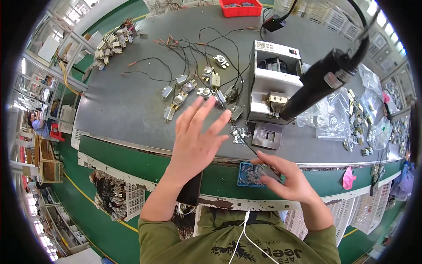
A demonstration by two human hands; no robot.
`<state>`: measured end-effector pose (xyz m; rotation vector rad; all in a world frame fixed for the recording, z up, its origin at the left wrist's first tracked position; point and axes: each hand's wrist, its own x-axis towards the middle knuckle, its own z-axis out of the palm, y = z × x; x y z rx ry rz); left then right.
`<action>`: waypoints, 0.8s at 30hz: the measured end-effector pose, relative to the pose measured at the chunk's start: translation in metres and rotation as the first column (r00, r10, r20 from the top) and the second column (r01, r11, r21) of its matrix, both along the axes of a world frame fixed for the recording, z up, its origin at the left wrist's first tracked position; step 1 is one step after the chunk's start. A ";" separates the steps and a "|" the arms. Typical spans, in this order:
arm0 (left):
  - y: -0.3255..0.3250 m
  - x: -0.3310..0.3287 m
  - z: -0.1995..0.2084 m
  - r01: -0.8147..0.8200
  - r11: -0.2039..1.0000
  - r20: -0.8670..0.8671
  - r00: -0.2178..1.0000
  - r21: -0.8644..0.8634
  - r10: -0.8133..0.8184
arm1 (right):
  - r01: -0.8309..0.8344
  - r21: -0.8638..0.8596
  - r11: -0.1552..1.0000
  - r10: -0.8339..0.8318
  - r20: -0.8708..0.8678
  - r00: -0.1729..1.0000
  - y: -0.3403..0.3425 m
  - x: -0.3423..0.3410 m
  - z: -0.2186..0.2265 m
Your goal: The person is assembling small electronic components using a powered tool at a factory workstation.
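My left hand (pixel 195 143) hovers palm down over the front of the grey table, its fingers spread and holding nothing. Just beyond its fingertips lie several thermostats with metal housings (pixel 205 91), some with black wires attached. My right hand (pixel 290 178) is at the table's front edge, its fingers closed around a black wire (pixel 251 148) that runs back toward the thermostats. A blurred greyish piece shows between thumb and fingers; its kind is unclear. Beside this hand, a blue tray (pixel 241 180) holds small metal parts. Small shiny terminals (pixel 239 134) lie loose between the hands.
A white bench machine (pixel 274 81) with a metal block before it stands beyond my right hand. A thick black tube (pixel 318 83) slants over it. Plastic bags (pixel 332 116) and metal parts lie at right. A red bin (pixel 241 9) and a heap of wired parts (pixel 112 46) are farther back.
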<state>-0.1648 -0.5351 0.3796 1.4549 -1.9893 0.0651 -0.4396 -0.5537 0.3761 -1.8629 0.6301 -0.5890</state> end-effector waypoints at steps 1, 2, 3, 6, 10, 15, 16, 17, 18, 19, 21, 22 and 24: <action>-0.003 0.001 0.002 -0.028 0.999 0.119 0.992 -0.036 0.032 | 0.006 -0.071 0.997 -0.008 -0.023 1.000 0.001 -0.005 0.004; -0.005 0.001 0.004 -0.043 0.996 0.232 0.971 -0.078 0.060 | 0.011 -0.077 0.997 -0.014 -0.027 1.000 0.003 -0.015 0.011; -0.007 0.004 0.001 -0.039 0.996 0.232 0.971 -0.084 0.057 | -0.002 -0.111 0.994 -0.008 -0.082 0.997 0.002 -0.025 0.014; -0.008 0.007 -0.003 0.158 0.986 0.216 0.966 -0.044 -0.145 | 0.041 -0.188 0.981 -0.059 -0.093 0.994 -0.007 -0.043 0.020; 0.000 -0.017 0.008 0.190 0.981 0.089 0.979 -0.044 -0.186 | 0.117 -0.425 0.898 -0.189 -0.131 0.973 -0.022 -0.051 0.026; -0.015 -0.028 0.020 0.263 0.965 0.066 0.963 -0.012 -0.261 | 0.120 -0.238 0.964 -0.120 0.014 0.993 -0.017 -0.079 0.048; -0.016 -0.026 0.015 0.309 0.949 0.031 0.951 -0.068 -0.308 | 0.120 -0.203 0.972 -0.100 0.103 0.990 -0.018 -0.086 0.049; -0.017 -0.025 0.014 0.356 0.927 0.004 0.934 -0.123 -0.358 | 0.139 -0.157 0.978 -0.117 0.144 0.983 -0.019 -0.093 0.044; -0.014 -0.026 0.018 0.360 0.925 0.004 0.932 -0.123 -0.363 | 0.144 -0.157 0.977 -0.121 0.144 0.982 -0.022 -0.095 0.042; -0.006 -0.027 0.026 0.374 0.926 0.007 0.928 -0.054 -0.374 | 0.201 -0.141 0.969 -0.201 0.012 0.980 -0.029 -0.096 0.041; 0.001 -0.038 0.034 0.317 0.946 0.042 0.947 0.069 -0.320 | 0.242 -0.228 0.943 -0.284 -0.173 0.943 -0.036 -0.100 0.021; -0.002 -0.036 0.028 0.326 0.943 0.038 0.944 0.067 -0.329 | 0.250 -0.229 0.941 -0.293 -0.177 0.940 -0.036 -0.096 0.011; -0.007 -0.018 0.015 0.153 0.953 0.097 0.978 0.260 -0.183 | 0.261 -0.226 0.939 -0.300 -0.163 0.940 -0.033 -0.072 -0.002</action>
